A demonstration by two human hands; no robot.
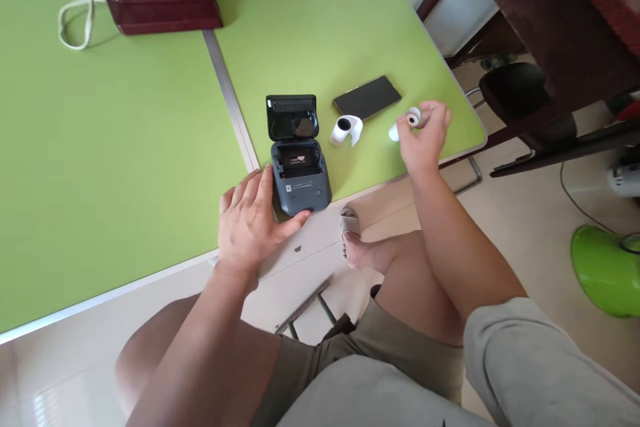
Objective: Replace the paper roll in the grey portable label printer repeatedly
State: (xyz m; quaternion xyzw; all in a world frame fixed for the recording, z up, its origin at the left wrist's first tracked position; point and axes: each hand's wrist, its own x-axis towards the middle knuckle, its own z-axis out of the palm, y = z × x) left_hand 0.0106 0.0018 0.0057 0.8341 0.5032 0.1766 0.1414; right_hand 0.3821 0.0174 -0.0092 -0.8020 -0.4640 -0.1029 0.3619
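A dark grey portable label printer (305,190) stands near the front edge of the green table, its lid (293,117) swung up and its paper bay uncovered. My left hand (250,217) holds the printer's near-left corner, index finger along the side and thumb against the front edge. To the right, my right hand (425,137) is closed on a small white paper roll (411,120), gripped between thumb and fingers, with a loose end of paper hanging out. A second white roll (340,133), partly unwound with a dark core, sits between the printer and my right hand.
Behind the rolls lies a dark smartphone (367,97). A maroon appliance (160,10) with knobs and a white cord (89,20) stands at the back left. A metal strip (230,93) crosses the green table (125,147). A green stool (605,270) is on the floor at right.
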